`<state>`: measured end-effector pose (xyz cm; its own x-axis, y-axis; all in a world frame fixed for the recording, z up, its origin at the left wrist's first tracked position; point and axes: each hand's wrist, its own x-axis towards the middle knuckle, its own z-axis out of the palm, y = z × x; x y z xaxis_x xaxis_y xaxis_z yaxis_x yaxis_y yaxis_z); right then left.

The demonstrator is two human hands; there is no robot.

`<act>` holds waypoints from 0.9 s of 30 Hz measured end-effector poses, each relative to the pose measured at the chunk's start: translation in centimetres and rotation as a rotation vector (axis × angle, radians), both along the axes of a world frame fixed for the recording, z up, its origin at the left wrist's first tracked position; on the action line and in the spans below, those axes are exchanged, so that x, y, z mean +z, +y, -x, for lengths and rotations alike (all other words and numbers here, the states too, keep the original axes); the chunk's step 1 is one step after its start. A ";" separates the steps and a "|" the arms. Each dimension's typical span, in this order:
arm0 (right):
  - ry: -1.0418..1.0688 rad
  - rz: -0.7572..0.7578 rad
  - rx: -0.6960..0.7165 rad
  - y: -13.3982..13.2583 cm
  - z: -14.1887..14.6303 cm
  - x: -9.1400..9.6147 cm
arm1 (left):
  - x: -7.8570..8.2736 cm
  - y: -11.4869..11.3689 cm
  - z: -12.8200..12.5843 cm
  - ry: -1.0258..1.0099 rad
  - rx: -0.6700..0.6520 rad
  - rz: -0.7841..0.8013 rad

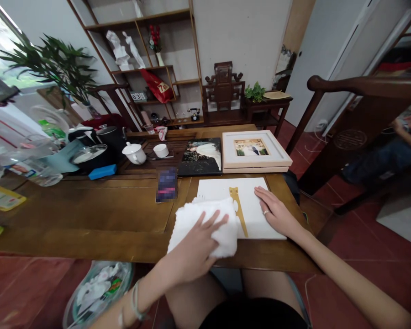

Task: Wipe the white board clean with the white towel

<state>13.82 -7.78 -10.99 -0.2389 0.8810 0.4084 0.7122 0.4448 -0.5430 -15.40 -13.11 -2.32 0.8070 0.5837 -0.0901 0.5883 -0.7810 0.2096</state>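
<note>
My left hand (pixel 198 242) presses on a folded white cloth (pixel 188 219), its fingers spread over the top and its thumb mostly hidden. The cloth covers the left part of a white rectangular panel (pixel 253 205) at the table's front edge. A gold, tapering piece (pixel 238 210) with a notched top lies on the panel; I cannot tell whether it is attached. Flat on the panel's right side rests my right hand (pixel 276 212), with a ring on one finger and nothing in its grasp.
Behind the panel lie a dark picture (pixel 202 157) and a pale framed photo (pixel 256 151). A phone-like item (pixel 166 184), white teapot (pixel 134 153), cup (pixel 160 151) and blue block (pixel 102 172) are farther left. Below the wooden table (pixel 123 205) stands a filled bin (pixel 99 292).
</note>
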 end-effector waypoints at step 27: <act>-0.011 0.000 -0.006 -0.1 0.0 -0.2 | -0.8 1.7 -3.6 0.007 -0.088 -0.118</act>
